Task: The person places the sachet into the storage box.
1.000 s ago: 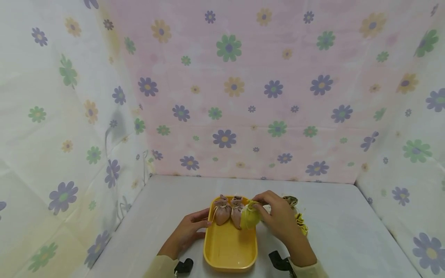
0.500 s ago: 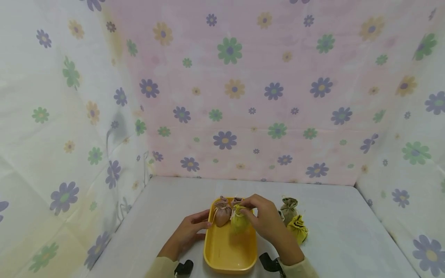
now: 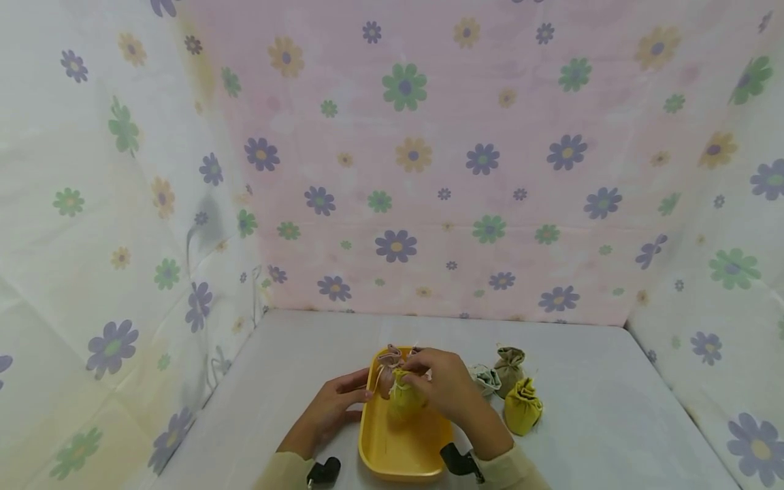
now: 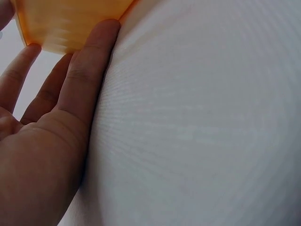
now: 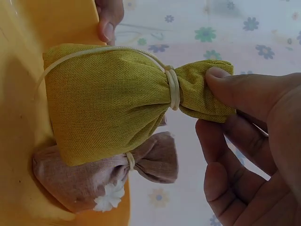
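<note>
My right hand [image 3: 442,382] pinches the gathered neck of a yellow-green drawstring pouch [image 5: 108,101], thumb on one side and fingers behind. The pouch hangs over the yellow tray [image 3: 405,452], its cream cord tied round the neck. Inside the tray's far end lie two pinkish-brown pouches; one brown pouch [image 5: 75,181] with a white flower shows below the yellow-green one in the right wrist view. The other pinkish-brown pouch [image 3: 389,356] is partly hidden. My left hand [image 3: 333,405] holds the tray's left side, thumb at the rim and fingers [image 4: 89,70] along the outer wall.
Right of the tray stand an olive-brown pouch [image 3: 509,374], a yellow pouch [image 3: 523,408] and a pale green pouch [image 3: 486,378], close together on the white table [image 3: 600,408]. Flower-printed cloth [image 3: 453,204] walls the table at the back and both sides.
My right hand has carried the yellow-green pouch leftward over the tray, in front of the pinkish-brown ones. The pouches at right have come into fuller view. My left hand stays on the tray.
</note>
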`<state>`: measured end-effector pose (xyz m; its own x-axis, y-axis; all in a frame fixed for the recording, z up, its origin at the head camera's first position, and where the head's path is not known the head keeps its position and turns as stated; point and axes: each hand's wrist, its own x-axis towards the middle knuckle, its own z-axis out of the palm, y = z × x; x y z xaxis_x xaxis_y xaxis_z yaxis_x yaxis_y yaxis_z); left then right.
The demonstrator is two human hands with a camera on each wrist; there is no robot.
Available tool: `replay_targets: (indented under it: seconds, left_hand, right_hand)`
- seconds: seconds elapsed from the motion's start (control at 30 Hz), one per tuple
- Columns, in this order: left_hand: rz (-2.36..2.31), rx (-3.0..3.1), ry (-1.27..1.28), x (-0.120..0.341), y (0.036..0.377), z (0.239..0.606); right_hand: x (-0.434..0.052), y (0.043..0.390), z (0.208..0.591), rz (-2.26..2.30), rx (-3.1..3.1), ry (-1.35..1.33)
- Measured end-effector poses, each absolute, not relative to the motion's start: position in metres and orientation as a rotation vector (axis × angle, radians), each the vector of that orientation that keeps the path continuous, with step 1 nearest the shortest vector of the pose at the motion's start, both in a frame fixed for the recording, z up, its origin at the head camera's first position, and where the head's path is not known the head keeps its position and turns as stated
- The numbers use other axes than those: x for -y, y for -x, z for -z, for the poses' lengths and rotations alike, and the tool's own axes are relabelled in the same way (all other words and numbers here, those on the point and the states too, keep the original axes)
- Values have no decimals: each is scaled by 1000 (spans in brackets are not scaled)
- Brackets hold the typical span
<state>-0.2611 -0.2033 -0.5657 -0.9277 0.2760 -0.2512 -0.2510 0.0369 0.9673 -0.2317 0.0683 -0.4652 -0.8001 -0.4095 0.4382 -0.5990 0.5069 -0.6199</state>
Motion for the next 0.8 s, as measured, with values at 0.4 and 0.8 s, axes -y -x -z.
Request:
replay_targets:
  seconds: [0.4, 0.8]
  left_hand:
    - [-1956, -1947, -47, 206, 262, 566]
    - [-1970, -1928, -47, 205, 261, 567]
  right_hand:
    - [-56, 239, 469, -1211, 2580, -890]
    - [-49, 245, 471, -1205, 2617, -901]
